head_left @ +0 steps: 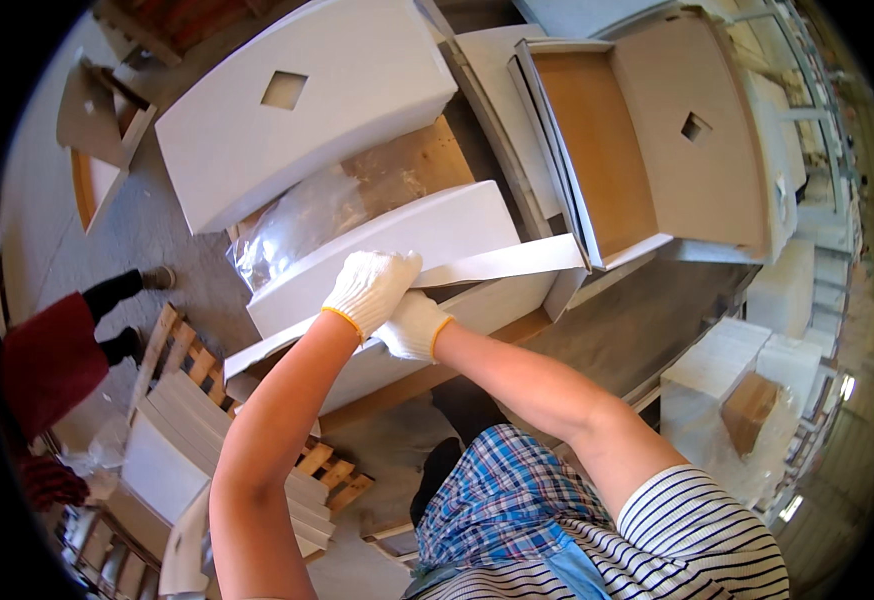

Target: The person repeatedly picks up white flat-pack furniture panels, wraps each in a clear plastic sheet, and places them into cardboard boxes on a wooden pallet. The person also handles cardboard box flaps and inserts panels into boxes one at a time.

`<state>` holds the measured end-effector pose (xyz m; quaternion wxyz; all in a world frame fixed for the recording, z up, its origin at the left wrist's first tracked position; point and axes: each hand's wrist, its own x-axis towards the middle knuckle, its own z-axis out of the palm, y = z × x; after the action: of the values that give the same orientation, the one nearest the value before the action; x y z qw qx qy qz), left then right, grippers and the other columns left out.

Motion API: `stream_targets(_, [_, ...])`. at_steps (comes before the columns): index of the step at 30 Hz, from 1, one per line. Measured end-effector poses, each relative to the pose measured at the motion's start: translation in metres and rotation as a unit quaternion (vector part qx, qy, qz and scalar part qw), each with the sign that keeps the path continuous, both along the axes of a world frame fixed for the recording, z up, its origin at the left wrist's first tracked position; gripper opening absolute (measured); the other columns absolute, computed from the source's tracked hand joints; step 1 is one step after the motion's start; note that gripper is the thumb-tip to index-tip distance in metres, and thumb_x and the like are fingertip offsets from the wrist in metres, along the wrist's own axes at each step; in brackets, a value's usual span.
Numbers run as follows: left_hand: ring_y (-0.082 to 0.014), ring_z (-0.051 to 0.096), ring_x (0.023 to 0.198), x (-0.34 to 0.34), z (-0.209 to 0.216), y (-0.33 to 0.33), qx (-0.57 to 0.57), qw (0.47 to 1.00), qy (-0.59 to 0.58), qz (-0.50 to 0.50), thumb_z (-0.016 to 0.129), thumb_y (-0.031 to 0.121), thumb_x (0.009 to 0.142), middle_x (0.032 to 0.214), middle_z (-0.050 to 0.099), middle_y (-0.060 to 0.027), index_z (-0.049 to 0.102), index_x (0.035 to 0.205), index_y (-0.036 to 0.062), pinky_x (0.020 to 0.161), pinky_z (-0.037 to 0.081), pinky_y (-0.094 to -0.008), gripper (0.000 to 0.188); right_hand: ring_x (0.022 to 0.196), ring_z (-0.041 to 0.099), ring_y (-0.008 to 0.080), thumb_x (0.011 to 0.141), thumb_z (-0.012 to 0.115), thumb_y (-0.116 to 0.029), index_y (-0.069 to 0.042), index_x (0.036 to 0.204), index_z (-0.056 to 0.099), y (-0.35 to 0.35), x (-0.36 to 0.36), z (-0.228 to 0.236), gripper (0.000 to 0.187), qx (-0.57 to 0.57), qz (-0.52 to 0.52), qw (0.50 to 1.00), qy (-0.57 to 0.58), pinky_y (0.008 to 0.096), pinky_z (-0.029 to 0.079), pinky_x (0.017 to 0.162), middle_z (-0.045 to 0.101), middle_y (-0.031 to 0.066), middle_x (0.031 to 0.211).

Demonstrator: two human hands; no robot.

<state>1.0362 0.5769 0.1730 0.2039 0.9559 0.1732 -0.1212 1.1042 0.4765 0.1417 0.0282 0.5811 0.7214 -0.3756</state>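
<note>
My left hand (370,287), in a white knit glove with a yellow cuff edge, is closed over the upper edge of a long white cardboard box (487,312). Just below and partly behind it, my right hand (414,326), gloved the same way, is curled around the same edge. A narrow white flap (502,262) runs rightward from between my hands. My fingertips are mostly hidden. Beyond the edge lies a white box panel (427,232), with clear plastic film (302,225) over brown cardboard behind it.
A large white box (307,100) with a diamond cutout lies farther off. An opened box with a brown interior (597,150) stands at the right. Stacked white cardboard (182,430) and a wooden pallet (192,350) are at the left, near a person in dark red (52,360).
</note>
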Motion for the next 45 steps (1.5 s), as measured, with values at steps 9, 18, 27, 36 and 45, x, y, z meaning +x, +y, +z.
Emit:
stream_targets(9, [-0.0353, 0.062, 0.115, 0.021, 0.030, -0.019, -0.343, 0.931, 0.025, 0.127, 0.062, 0.020, 0.077, 0.129, 0.060, -0.0258, 0.051, 0.139, 0.0000, 0.101, 0.045, -0.0383, 0.066, 0.116, 0.058, 0.0246, 0.095, 0.050, -0.017, -0.009, 0.118, 0.063, -0.030, -0.004, 0.017, 0.028, 0.041, -0.262, 0.958, 0.111, 0.0353, 0.047, 0.095, 0.064, 0.0105, 0.123])
stream_targets(18, [-0.0408, 0.062, 0.105, 0.198, -0.005, -0.064, -0.101, 0.995, 0.015, 0.020, 0.066, 0.029, 0.086, 0.115, 0.064, -0.0217, 0.051, 0.133, 0.0091, 0.092, 0.047, -0.0505, 0.053, 0.113, 0.058, 0.0228, 0.100, 0.050, -0.025, -0.010, 0.126, 0.060, -0.043, -0.015, 0.017, 0.032, -0.106, -0.424, 0.732, 0.523, 0.0376, 0.049, 0.091, 0.061, 0.0091, 0.126])
stream_targets(27, [-0.0338, 0.066, 0.091, 0.102, 0.056, -0.025, -0.122, 0.926, -0.218, 0.284, 0.066, 0.028, 0.088, 0.096, 0.068, -0.0176, 0.065, 0.107, 0.0030, 0.076, 0.050, -0.0417, 0.032, 0.097, 0.070, 0.0260, 0.093, 0.050, -0.025, -0.015, 0.108, 0.073, -0.034, -0.032, -0.029, 0.029, 0.032, -0.034, 0.999, 0.018, 0.0424, 0.054, 0.079, 0.074, 0.0063, 0.105])
stream_targets(36, [-0.0328, 0.063, 0.095, -0.128, 0.086, -0.186, -0.616, 0.175, -0.118, 0.759, 0.066, 0.047, 0.092, 0.106, 0.065, -0.0197, 0.052, 0.124, -0.0035, 0.083, 0.054, -0.0428, 0.061, 0.081, 0.069, 0.0277, 0.083, 0.062, -0.019, -0.014, 0.083, 0.071, -0.049, -0.021, 0.068, 0.011, 0.098, 0.153, 0.983, -0.016, 0.0435, 0.056, 0.066, 0.066, 0.0077, 0.084])
stream_targets(45, [-0.0423, 0.057, 0.112, -0.098, 0.022, -0.212, -0.505, -0.111, -0.403, 0.755, 0.054, 0.012, 0.095, 0.123, 0.054, -0.0271, 0.045, 0.128, -0.0085, 0.099, 0.044, -0.0638, 0.039, 0.075, 0.066, 0.0340, 0.076, 0.061, -0.007, -0.008, 0.089, 0.069, -0.070, -0.039, 0.096, 0.016, 0.160, 0.259, 0.953, -0.011, 0.0434, 0.054, 0.064, 0.068, 0.0155, 0.088])
